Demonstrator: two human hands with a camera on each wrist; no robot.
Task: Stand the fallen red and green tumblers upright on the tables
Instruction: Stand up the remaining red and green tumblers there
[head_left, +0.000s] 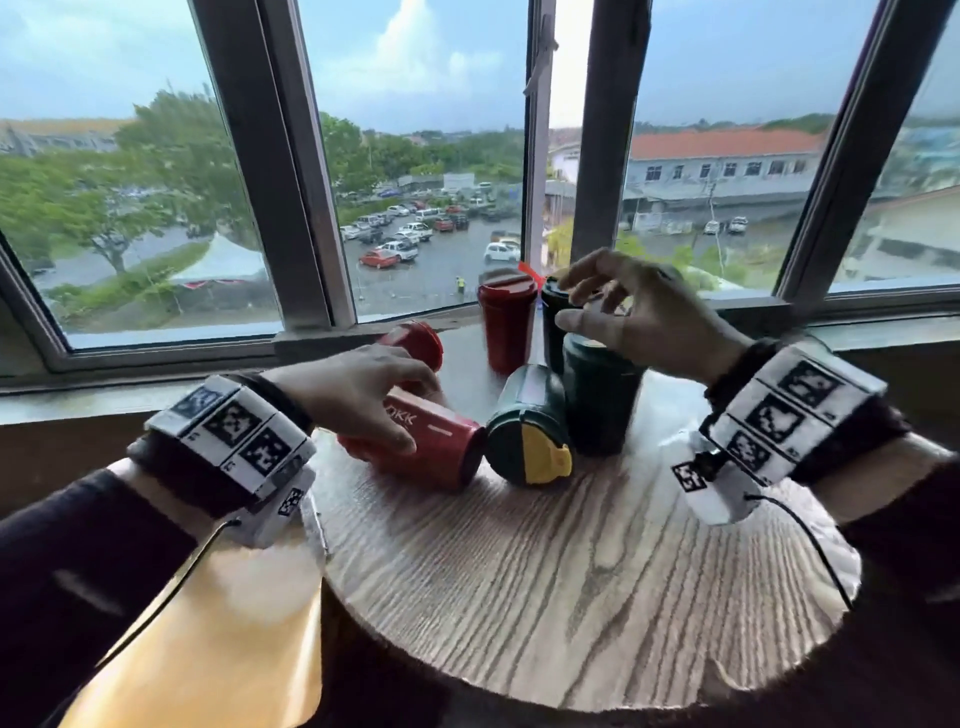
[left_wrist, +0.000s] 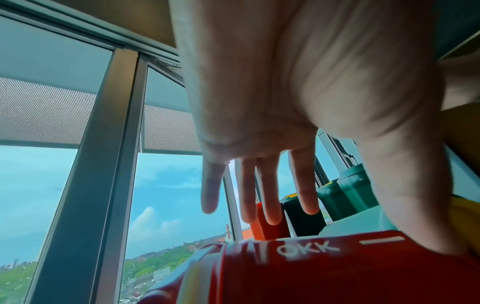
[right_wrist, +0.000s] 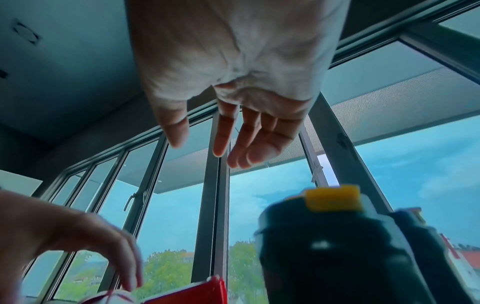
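Head view shows my left hand (head_left: 358, 395) resting on the fallen red tumbler (head_left: 431, 441); left wrist shows fingers (left_wrist: 270, 189) straight, gripping nothing. Right hand (head_left: 644, 317) hovers relaxed, empty.

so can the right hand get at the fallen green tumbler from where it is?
Probably yes. The right hand hovers open above an upright green tumbler, holding nothing. The fallen green tumbler lies just left of that one, its top side uncovered. The left hand is on the fallen red tumbler beside it.
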